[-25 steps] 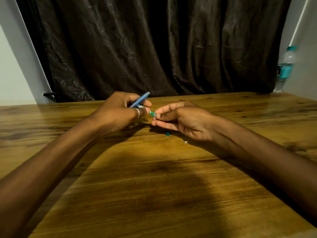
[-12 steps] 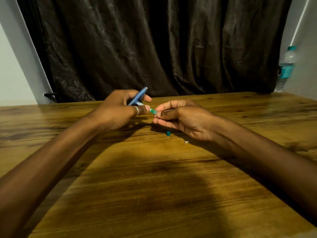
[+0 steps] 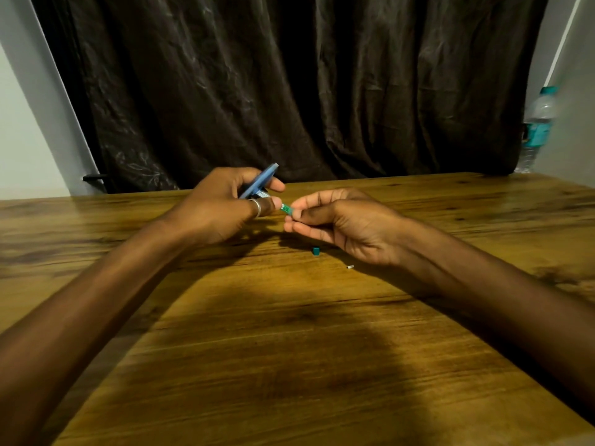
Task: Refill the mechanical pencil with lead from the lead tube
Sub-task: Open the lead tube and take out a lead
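Observation:
My left hand [image 3: 222, 209] grips a blue mechanical pencil [image 3: 261, 181], whose far end points up and to the right. A thin green lead tube [image 3: 286, 208] sticks out from the left thumb and forefinger toward the right. My right hand [image 3: 347, 226] pinches the tube's right end with its fingertips. Whether a lead is between the fingers is too small to tell. A small teal cap [image 3: 315, 251] and a tiny white piece [image 3: 350, 267] lie on the wooden table [image 3: 289, 349] just under the right hand.
A dark curtain [image 3: 289, 91] hangs behind the table's far edge. A clear water bottle with a teal label [image 3: 537, 130] stands at the far right corner. Both forearms rest low across the tabletop.
The pencil's far end has tipped slightly higher in my left hand. Both hands stay together over the same spot, still joined at the green tube.

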Demonstrator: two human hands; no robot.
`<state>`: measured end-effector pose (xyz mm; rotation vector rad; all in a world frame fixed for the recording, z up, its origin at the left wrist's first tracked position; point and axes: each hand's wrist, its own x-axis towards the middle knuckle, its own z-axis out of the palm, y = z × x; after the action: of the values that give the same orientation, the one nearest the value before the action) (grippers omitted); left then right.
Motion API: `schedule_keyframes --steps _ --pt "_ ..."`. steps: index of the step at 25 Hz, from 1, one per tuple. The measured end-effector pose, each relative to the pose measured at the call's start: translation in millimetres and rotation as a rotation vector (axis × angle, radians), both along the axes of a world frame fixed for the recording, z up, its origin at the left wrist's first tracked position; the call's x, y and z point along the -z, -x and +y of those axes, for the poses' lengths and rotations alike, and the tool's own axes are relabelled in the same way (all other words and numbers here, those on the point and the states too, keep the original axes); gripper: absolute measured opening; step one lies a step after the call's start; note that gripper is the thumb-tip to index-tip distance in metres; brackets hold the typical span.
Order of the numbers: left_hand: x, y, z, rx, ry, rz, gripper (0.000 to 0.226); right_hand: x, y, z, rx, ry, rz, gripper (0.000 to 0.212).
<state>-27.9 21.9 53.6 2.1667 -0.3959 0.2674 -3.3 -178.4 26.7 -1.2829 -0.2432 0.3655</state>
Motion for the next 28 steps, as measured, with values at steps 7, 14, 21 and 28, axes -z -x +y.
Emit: schedule_keyframes --steps 7,14,21,28 --pt "-3.1 1.3 1.8 -0.053 -0.001 0.000 0.031 0.0 2.4 1.5 -0.006 -0.022 0.004 0.018" --pt "0.1 -0.6 2.0 -0.078 0.035 0.047 0.022 0.2 2.8 2.0 0.000 -0.016 -0.007 0.021" --pt "0.0 -3.0 5.9 -0.046 0.067 0.077 0.011 -0.2 1.8 -0.1 0.003 -0.010 -0.003 0.020" --pt "-0.2 -1.6 4.9 -0.067 0.073 0.108 0.018 1.3 -1.3 -0.1 0.031 0.009 -0.004 0.015"
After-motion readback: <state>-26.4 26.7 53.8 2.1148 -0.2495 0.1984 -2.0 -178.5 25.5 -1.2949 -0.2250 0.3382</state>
